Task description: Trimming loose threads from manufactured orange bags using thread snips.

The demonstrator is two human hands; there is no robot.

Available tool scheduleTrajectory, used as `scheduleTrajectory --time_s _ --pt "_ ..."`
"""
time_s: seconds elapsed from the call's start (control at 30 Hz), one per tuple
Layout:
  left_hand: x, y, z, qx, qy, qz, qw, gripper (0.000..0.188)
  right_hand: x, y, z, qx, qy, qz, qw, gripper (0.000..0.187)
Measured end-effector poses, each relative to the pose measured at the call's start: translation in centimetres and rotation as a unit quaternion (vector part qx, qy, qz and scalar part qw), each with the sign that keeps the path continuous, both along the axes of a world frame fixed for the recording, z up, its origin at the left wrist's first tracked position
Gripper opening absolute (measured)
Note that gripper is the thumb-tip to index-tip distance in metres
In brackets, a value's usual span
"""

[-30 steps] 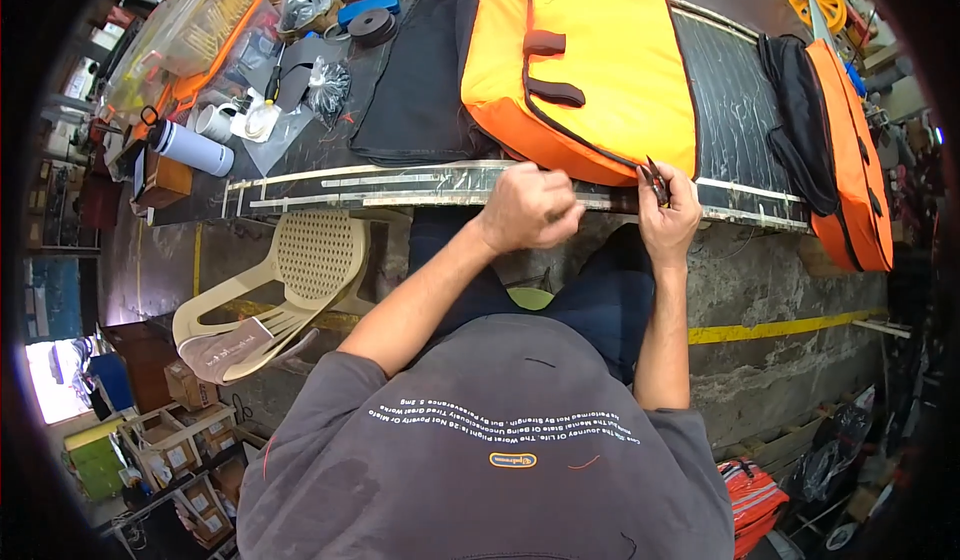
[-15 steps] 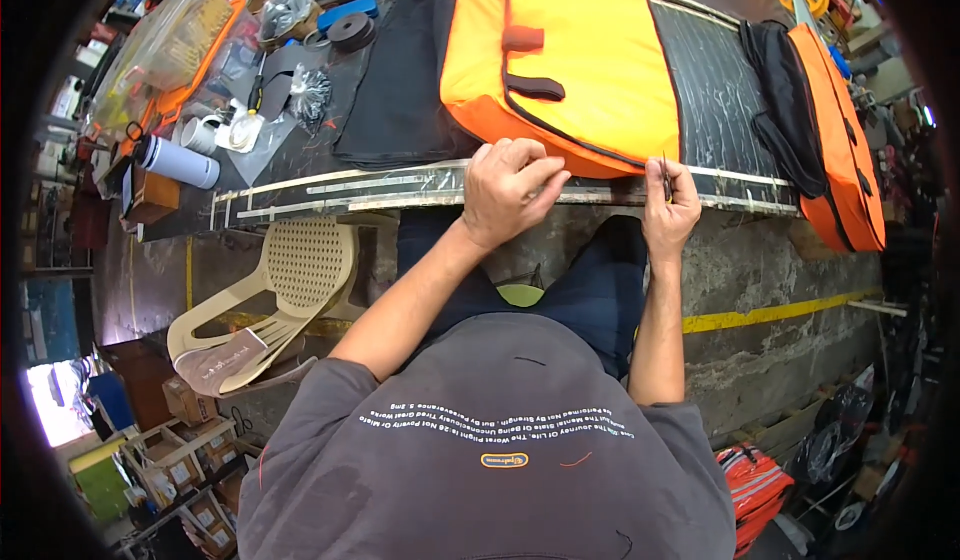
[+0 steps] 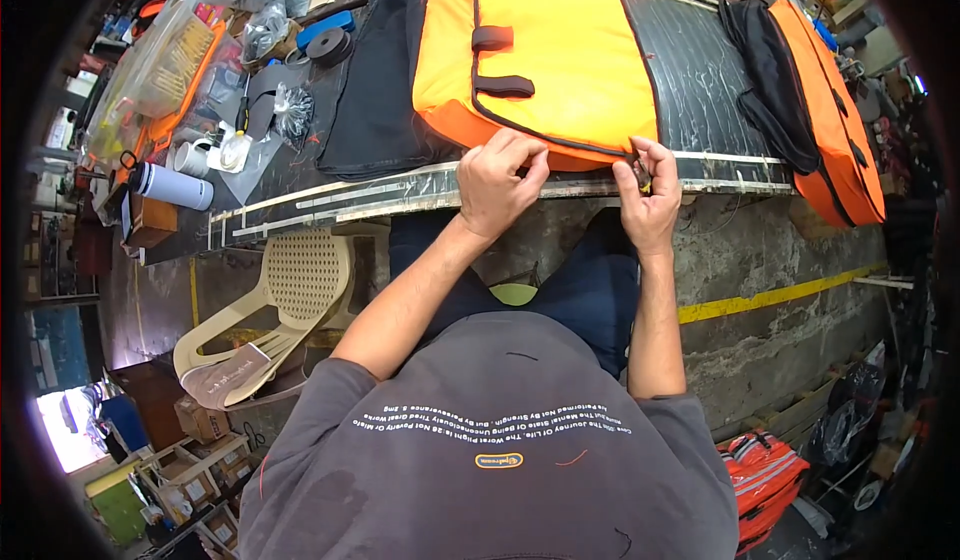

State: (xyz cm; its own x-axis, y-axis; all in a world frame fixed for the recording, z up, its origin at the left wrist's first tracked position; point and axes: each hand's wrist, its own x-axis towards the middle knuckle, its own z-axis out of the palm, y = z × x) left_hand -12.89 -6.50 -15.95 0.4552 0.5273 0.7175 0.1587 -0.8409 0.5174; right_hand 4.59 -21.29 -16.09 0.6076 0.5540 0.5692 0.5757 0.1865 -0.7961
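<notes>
If dark pointed metal snips clasped in my right hand slip, 12 o'clock's boxy yellow-orange fabric bag could tear; left hand curled, pinch unclear

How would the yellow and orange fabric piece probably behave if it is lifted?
The yellow and orange fabric piece would probably bend somewhat, as its surface shows soft ripples. Its broad, fairly flat face suggests some stiffness. Its dark straps look thin, so may flop.

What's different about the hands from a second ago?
The left hand moved forward to the lower edge of the yellow-and-orange bag. The right hand still holds the small dark tool, but its tip no longer pokes above the fingertips. The bag, chair and bottle stayed put; the whole view just shifted.
</notes>
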Motion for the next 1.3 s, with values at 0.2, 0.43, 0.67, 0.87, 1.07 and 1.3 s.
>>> scheduleTrajectory --time_s 0.2,0.43,0.67,0.87,1.07,1.3 --pt "0.2 -0.2 -0.8 -0.087 -0.042 -0.043 0.994 0.008 1.0 0.6 1.5 -0.057 -0.311 0.019 0.949 0.035" --pt "0.3 -0.1 -1.4 -0.117 -0.053 -0.071 0.989 0.009 1.6 2.3 1.8 -0.075 -0.374 0.079 0.921 0.026" --pt "0.4 0.0 -1.3 -0.084 -0.057 -0.075 0.992 0.011 2.2 3.3 1.8 -0.074 -0.421 0.094 0.899 0.032" --pt "0.3 -0.3 -1.0 -0.088 -0.052 -0.072 0.992 0.012 1.9 3.3 1.8 -0.067 -0.418 0.086 0.902 0.029" --pt "0.2 -0.1 -0.9 -0.071 -0.044 -0.071 0.994 0.013 1.5 3.3 1.9 -0.081 -0.424 0.078 0.899 0.027" --pt "0.4 -0.1 -0.6 -0.053 -0.039 -0.078 0.995 0.012 1.3 3.4 1.5 -0.077 -0.415 0.06 0.905 0.025"
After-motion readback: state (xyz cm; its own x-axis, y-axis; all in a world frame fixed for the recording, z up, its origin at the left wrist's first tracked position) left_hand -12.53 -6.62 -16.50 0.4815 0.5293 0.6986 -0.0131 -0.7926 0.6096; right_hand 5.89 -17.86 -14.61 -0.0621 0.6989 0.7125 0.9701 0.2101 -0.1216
